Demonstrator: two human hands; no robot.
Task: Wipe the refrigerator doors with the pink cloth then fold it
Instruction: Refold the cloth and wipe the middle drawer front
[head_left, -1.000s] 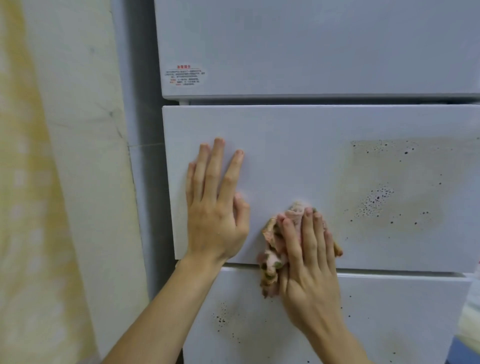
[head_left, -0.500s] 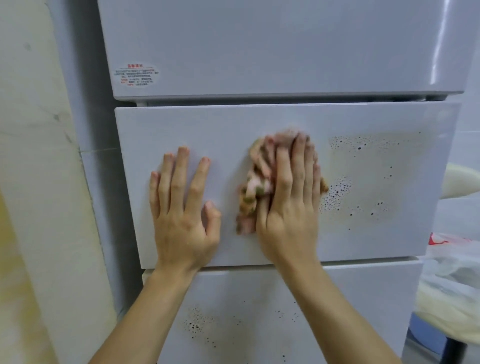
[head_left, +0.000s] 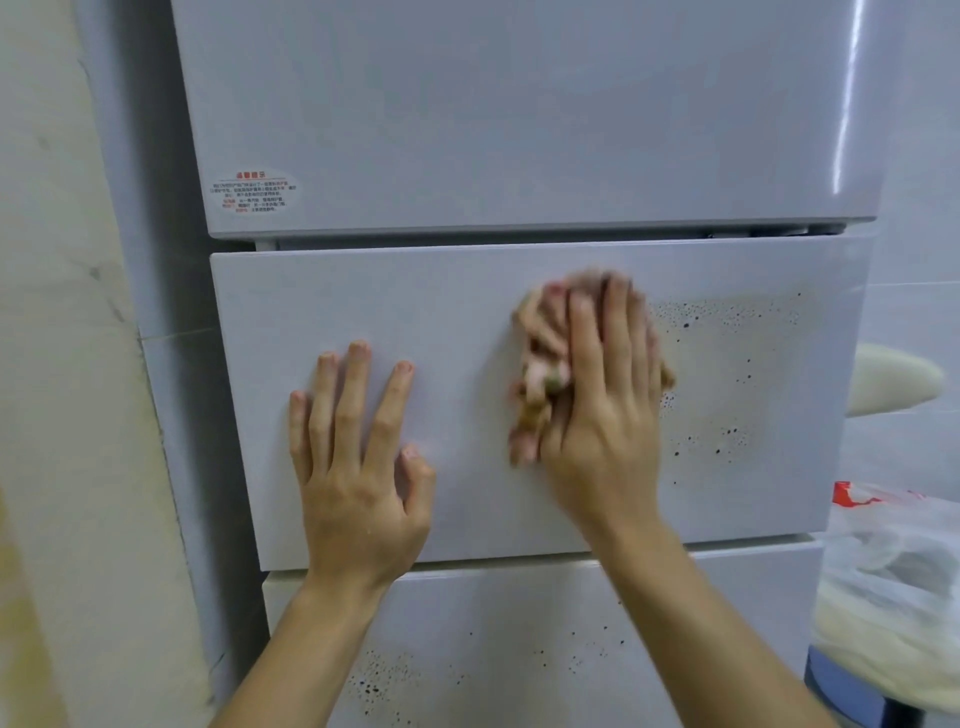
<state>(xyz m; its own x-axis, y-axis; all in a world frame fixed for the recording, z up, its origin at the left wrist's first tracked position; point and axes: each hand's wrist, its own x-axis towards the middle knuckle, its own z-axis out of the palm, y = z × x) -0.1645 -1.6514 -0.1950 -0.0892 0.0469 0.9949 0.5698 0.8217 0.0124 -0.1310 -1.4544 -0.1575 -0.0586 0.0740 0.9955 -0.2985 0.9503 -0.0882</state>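
The person is partway through wiping: the right hand (head_left: 597, 395) is pressing the bunched pink cloth (head_left: 540, 374) flat-fingered against the refrigerator's middle door (head_left: 457, 301), just left of a speckled stain (head_left: 727, 364). The next stroke probably needs to go rightward over those specks. The left hand (head_left: 358, 467) is bracing the door, fingers spread, holding nothing.
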